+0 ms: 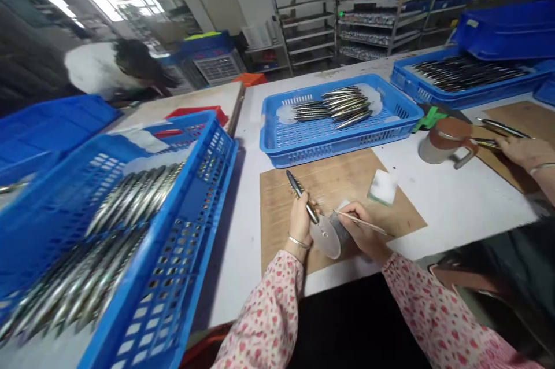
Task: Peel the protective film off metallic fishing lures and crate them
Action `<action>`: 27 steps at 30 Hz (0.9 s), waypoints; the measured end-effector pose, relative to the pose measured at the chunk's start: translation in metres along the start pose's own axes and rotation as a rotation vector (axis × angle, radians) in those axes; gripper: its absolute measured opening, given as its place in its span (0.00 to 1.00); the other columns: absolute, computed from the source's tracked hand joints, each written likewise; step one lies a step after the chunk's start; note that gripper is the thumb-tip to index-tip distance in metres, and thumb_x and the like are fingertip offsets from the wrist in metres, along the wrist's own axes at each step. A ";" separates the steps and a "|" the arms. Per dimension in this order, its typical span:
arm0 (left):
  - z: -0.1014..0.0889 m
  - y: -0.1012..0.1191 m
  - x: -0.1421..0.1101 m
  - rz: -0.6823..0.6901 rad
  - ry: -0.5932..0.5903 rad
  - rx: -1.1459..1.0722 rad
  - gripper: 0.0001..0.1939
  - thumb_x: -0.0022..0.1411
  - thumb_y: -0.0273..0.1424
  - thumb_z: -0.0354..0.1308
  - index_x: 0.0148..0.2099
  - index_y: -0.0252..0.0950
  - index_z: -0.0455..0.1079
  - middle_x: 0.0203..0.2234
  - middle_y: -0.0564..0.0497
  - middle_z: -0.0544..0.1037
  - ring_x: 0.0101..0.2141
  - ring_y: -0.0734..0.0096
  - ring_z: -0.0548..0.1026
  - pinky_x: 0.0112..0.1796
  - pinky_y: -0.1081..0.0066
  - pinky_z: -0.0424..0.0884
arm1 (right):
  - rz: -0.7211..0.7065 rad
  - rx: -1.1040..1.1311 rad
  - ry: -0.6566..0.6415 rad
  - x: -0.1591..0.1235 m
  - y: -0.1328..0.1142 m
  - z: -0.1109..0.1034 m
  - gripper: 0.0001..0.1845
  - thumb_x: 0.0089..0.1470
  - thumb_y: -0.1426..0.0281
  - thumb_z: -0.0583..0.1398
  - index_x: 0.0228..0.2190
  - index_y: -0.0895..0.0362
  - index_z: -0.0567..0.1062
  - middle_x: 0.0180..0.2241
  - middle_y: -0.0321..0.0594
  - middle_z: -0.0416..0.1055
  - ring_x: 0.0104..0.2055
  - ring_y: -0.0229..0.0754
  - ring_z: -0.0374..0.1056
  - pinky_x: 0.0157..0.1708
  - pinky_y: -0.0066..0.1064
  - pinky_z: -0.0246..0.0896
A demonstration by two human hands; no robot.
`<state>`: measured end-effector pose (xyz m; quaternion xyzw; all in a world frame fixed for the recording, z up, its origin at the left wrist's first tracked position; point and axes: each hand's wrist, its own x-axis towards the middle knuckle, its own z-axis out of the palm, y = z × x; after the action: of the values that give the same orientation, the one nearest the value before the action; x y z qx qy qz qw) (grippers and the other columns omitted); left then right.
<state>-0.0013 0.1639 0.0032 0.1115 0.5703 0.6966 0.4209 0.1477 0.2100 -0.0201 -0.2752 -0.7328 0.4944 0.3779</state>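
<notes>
Brown board (277, 191) lies near the near edge of the bench (234, 265); above it, left hand (300, 217) grips a lure (296, 185), right hand (362, 230) pinches a brush (369, 224). Slack fingers could let the lure twist, skidding the brush.

The held piece (295, 184) is dark, the board (277, 207) brown, the sleeves (271, 311) red-patterned pink.

Left hand (300, 217), apparent lure (297, 185), right hand (361, 231), stick (368, 224)

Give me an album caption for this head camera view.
Left hand grips a dark slender piece; right hand holds a thin stick over a brown sheet.
</notes>
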 end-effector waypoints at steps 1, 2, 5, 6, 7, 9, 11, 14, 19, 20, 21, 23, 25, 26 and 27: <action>-0.001 0.002 0.002 0.001 -0.012 -0.004 0.27 0.50 0.51 0.59 0.44 0.38 0.58 0.21 0.62 0.64 0.16 0.82 0.64 0.19 0.80 0.61 | -0.025 -0.003 -0.029 0.003 -0.002 -0.004 0.09 0.58 0.63 0.57 0.30 0.55 0.70 0.27 0.34 0.67 0.29 0.37 0.64 0.31 0.30 0.60; -0.001 0.003 0.004 0.003 -0.027 -0.010 0.27 0.50 0.50 0.59 0.45 0.38 0.58 0.21 0.62 0.64 0.16 0.82 0.64 0.19 0.80 0.60 | -0.052 -0.007 -0.060 0.007 -0.003 -0.007 0.08 0.57 0.64 0.58 0.29 0.55 0.70 0.28 0.35 0.68 0.31 0.37 0.65 0.32 0.30 0.60; 0.001 -0.001 0.011 0.043 -0.068 0.029 0.27 0.50 0.49 0.59 0.46 0.39 0.57 0.22 0.62 0.65 0.16 0.81 0.65 0.18 0.80 0.60 | -0.126 -0.018 -0.132 0.013 -0.002 -0.008 0.08 0.55 0.66 0.58 0.27 0.55 0.69 0.28 0.35 0.67 0.32 0.38 0.64 0.33 0.31 0.60; 0.002 -0.004 0.014 0.062 -0.082 0.056 0.27 0.51 0.49 0.58 0.46 0.39 0.57 0.22 0.62 0.65 0.16 0.81 0.65 0.19 0.80 0.61 | -0.142 -0.028 -0.139 0.014 0.000 -0.007 0.07 0.55 0.67 0.58 0.27 0.55 0.68 0.27 0.35 0.67 0.32 0.38 0.64 0.32 0.31 0.60; 0.003 -0.007 0.016 0.077 -0.094 0.083 0.27 0.51 0.50 0.58 0.46 0.39 0.56 0.22 0.62 0.65 0.16 0.81 0.65 0.19 0.79 0.61 | -0.156 -0.047 -0.138 0.014 0.002 -0.004 0.06 0.54 0.68 0.57 0.26 0.55 0.67 0.27 0.35 0.66 0.31 0.38 0.64 0.32 0.31 0.60; 0.003 -0.014 0.020 0.085 -0.111 0.124 0.26 0.52 0.50 0.56 0.45 0.39 0.56 0.21 0.62 0.65 0.16 0.81 0.65 0.19 0.79 0.61 | -0.194 -0.107 -0.121 0.014 0.006 0.001 0.05 0.53 0.70 0.56 0.26 0.54 0.65 0.27 0.35 0.65 0.31 0.39 0.63 0.32 0.32 0.59; 0.003 -0.018 0.022 0.075 -0.126 0.145 0.25 0.52 0.50 0.55 0.44 0.38 0.56 0.21 0.62 0.65 0.15 0.81 0.65 0.19 0.79 0.62 | -0.252 -0.173 -0.097 0.013 0.011 0.005 0.04 0.51 0.72 0.55 0.26 0.54 0.63 0.26 0.35 0.64 0.30 0.39 0.62 0.32 0.32 0.58; 0.003 -0.021 0.021 0.072 -0.135 0.184 0.24 0.52 0.50 0.56 0.41 0.38 0.56 0.21 0.61 0.66 0.15 0.81 0.65 0.17 0.79 0.61 | -0.324 -0.264 -0.044 0.014 0.016 0.010 0.05 0.50 0.74 0.54 0.25 0.54 0.62 0.25 0.35 0.64 0.30 0.39 0.62 0.32 0.32 0.57; 0.005 -0.023 0.020 0.081 -0.106 0.221 0.20 0.54 0.49 0.55 0.34 0.39 0.54 0.21 0.61 0.66 0.16 0.80 0.66 0.17 0.79 0.59 | -0.351 -0.370 0.031 0.014 0.021 0.018 0.04 0.50 0.74 0.53 0.25 0.54 0.62 0.26 0.36 0.63 0.30 0.40 0.61 0.30 0.32 0.54; 0.006 -0.023 0.020 0.083 -0.098 0.226 0.20 0.54 0.48 0.55 0.34 0.39 0.54 0.21 0.61 0.66 0.16 0.80 0.66 0.17 0.79 0.60 | -0.360 -0.388 0.035 0.013 0.022 0.020 0.04 0.50 0.74 0.53 0.25 0.54 0.62 0.26 0.36 0.63 0.30 0.40 0.61 0.30 0.32 0.53; 0.006 -0.023 0.020 0.083 -0.091 0.231 0.20 0.54 0.48 0.55 0.34 0.39 0.54 0.21 0.60 0.66 0.16 0.80 0.66 0.17 0.79 0.60 | -0.367 -0.403 0.042 0.013 0.023 0.021 0.05 0.51 0.74 0.53 0.25 0.54 0.62 0.26 0.36 0.63 0.30 0.41 0.61 0.30 0.33 0.53; 0.006 -0.024 0.021 0.084 -0.081 0.243 0.19 0.54 0.48 0.55 0.33 0.38 0.55 0.20 0.60 0.66 0.16 0.80 0.65 0.17 0.79 0.60 | -0.369 -0.425 0.056 0.012 0.025 0.022 0.05 0.51 0.74 0.53 0.25 0.54 0.62 0.26 0.36 0.63 0.30 0.41 0.60 0.30 0.33 0.52; 0.007 -0.024 0.021 0.082 -0.071 0.255 0.19 0.54 0.48 0.55 0.33 0.38 0.55 0.20 0.59 0.66 0.16 0.80 0.65 0.17 0.79 0.60 | -0.374 -0.447 0.054 0.011 0.028 0.024 0.05 0.50 0.75 0.53 0.25 0.54 0.62 0.25 0.36 0.63 0.29 0.41 0.60 0.30 0.33 0.52; 0.007 -0.024 0.022 0.081 -0.065 0.262 0.19 0.54 0.48 0.54 0.33 0.38 0.55 0.20 0.59 0.66 0.16 0.80 0.65 0.17 0.79 0.60 | -0.383 -0.463 0.049 0.010 0.029 0.024 0.05 0.50 0.76 0.53 0.26 0.54 0.62 0.25 0.36 0.63 0.29 0.41 0.60 0.30 0.33 0.51; 0.007 -0.024 0.022 0.080 -0.060 0.271 0.19 0.54 0.48 0.54 0.33 0.38 0.56 0.20 0.59 0.66 0.16 0.80 0.65 0.16 0.79 0.60 | -0.390 -0.480 0.048 0.010 0.030 0.025 0.05 0.49 0.76 0.53 0.26 0.54 0.62 0.25 0.36 0.63 0.29 0.41 0.59 0.30 0.33 0.51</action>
<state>0.0004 0.1843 -0.0231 0.2107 0.6413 0.6259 0.3907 0.1226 0.2155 -0.0512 -0.2223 -0.8585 0.2185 0.4073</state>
